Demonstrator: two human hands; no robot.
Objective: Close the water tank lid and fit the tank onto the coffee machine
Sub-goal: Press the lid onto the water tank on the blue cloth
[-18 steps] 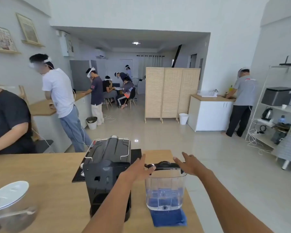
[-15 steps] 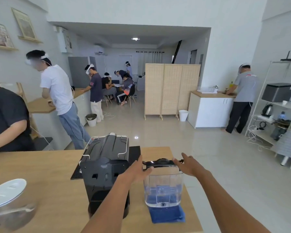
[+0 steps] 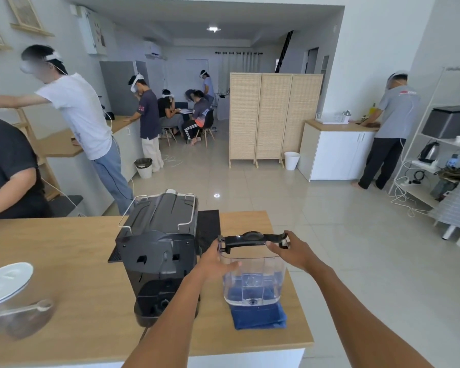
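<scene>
— Starting with the biggest thing: what carries it all?
— A wooden table [image 3: 64,261]. On it stands the black coffee machine [image 3: 158,251], with a black mat [image 3: 209,227] behind it.
— And the water tank [image 3: 252,277]?
— Clear plastic, upright, just right of the machine but apart from it, its base over a folded blue cloth [image 3: 259,316] near the table's right edge. A little water sits in the bottom.
— Its lid [image 3: 251,239]?
— Black, lying across the rim; I cannot tell if it is fully seated.
— The hands?
— Left hand [image 3: 215,260] wraps the tank's left wall, thumb across the front. Right hand [image 3: 294,249] is loosely spread, fingers pinching the lid's right end.
— Anything smaller?
— A blurred white-lidded container [image 3: 7,282] at the far left.
</scene>
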